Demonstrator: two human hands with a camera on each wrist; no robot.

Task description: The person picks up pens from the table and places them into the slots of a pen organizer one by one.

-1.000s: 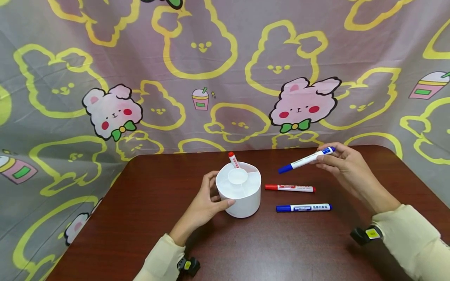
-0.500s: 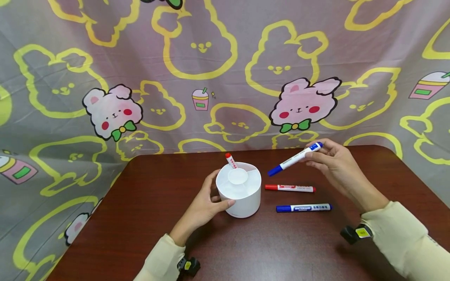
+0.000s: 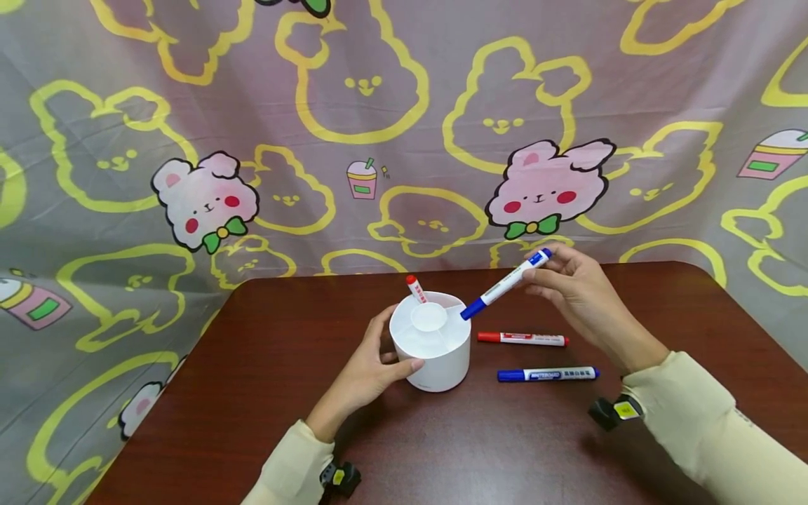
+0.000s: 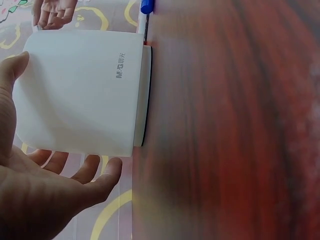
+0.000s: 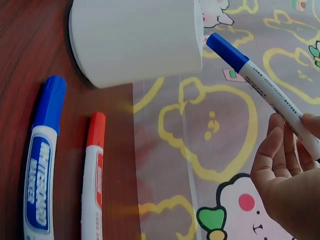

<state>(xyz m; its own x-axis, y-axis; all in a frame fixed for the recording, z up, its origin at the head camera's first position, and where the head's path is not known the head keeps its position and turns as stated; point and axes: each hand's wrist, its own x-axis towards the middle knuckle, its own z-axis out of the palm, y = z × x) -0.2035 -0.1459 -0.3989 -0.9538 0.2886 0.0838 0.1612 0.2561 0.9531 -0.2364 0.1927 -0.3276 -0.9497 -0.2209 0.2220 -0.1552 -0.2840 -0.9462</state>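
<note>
By the R hand (image 3: 571, 294), the blue-capped marker (image 3: 505, 286) is pinched btwn. thumb and fingers, close to its tail end. It is held in the air, tilted, w/ the blue cap (image 3: 473, 308) pointed down and to the left, at the right part of the rim of the white pen holder (image 3: 438, 368); whether the rim is touched cannot be told. By the L hand (image 3: 366, 358), the pen holder is gripped at its left side, w/ the thumb on the near wall and the fingers round the far side.

The marker is judged light, stiff and rather smooth, so it may be turned in a loose pinch; the white barrel should be held, as the cap might come loose. The pen holder is prob. hard plastic, also light, and could be slid or tipped if its wall is not steadied.

Inside it, a round centre cup is surrounded by compartments, and in a rear one a red-ended marker (image 3: 416, 289) is leaned. To the right, on the dark table (image 3: 290, 315), a red whiteboard marker (image 3: 522, 339) and, nearer to the person, a blue whiteboard marker (image 3: 548, 374) are laid, approx. parallel. Behind, a rabbit-print curtain (image 3: 404, 84) is hung.
</note>
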